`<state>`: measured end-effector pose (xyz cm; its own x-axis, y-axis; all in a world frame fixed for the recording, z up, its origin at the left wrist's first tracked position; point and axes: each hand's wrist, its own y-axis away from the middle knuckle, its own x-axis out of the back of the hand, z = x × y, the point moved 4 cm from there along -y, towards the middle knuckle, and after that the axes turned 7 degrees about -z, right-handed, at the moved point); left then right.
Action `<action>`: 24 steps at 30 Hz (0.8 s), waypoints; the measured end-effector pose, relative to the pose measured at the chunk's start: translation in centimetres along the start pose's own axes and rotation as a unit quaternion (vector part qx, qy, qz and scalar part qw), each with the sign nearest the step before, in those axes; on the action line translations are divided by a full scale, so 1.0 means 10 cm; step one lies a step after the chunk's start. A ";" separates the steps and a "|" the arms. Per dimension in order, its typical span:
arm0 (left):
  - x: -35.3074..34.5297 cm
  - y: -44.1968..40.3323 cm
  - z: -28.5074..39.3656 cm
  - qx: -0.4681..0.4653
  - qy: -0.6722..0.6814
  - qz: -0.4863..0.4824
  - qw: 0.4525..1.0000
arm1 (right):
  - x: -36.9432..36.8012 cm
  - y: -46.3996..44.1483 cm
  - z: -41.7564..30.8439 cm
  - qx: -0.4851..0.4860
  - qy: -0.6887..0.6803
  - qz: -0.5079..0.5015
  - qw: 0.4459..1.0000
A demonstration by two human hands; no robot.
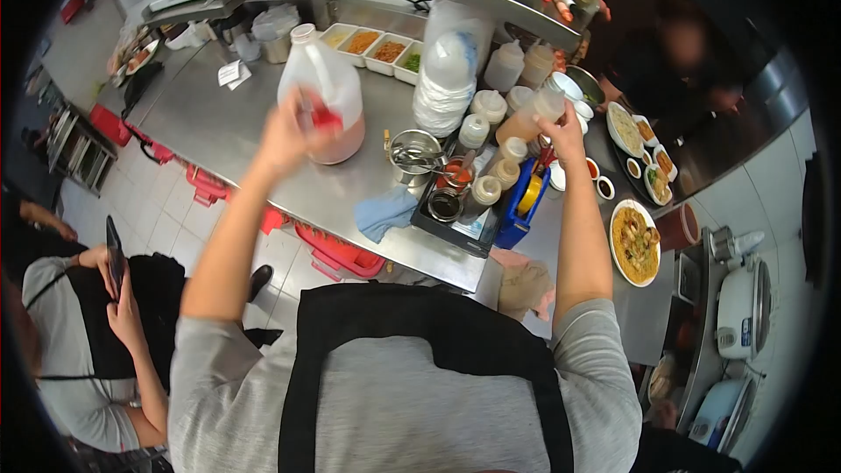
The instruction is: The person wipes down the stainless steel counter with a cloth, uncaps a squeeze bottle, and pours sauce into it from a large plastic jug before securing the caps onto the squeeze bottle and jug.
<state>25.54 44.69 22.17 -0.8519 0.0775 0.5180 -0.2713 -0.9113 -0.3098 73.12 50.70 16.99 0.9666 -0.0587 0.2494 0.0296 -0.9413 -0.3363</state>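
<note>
Right hand (567,134) holds bottle (524,117), arm (582,219) stretched forward.

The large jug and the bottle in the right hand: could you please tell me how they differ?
The jug is much larger than the bottle. The jug stands on the counter, while the bottle is tilted in the right hand. The jug has a handle; the bottle shows none. Both look translucent, with coloured contents.

heather-grey T-shirt (420,403), short sleeves (591,337), black apron (385,308) with wide curved bands, bare hands (568,135)
</note>
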 end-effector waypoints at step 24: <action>-2.09 -0.27 2.06 -0.257 0.309 -0.562 0.723 | -0.76 1.61 -1.34 -0.002 -0.283 -0.264 0.922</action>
<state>53.34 37.23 28.65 0.0405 0.9630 0.2666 -0.9433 0.1248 -0.3076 62.83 31.54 21.83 0.7961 0.5893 -0.1377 0.5336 -0.7909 -0.2996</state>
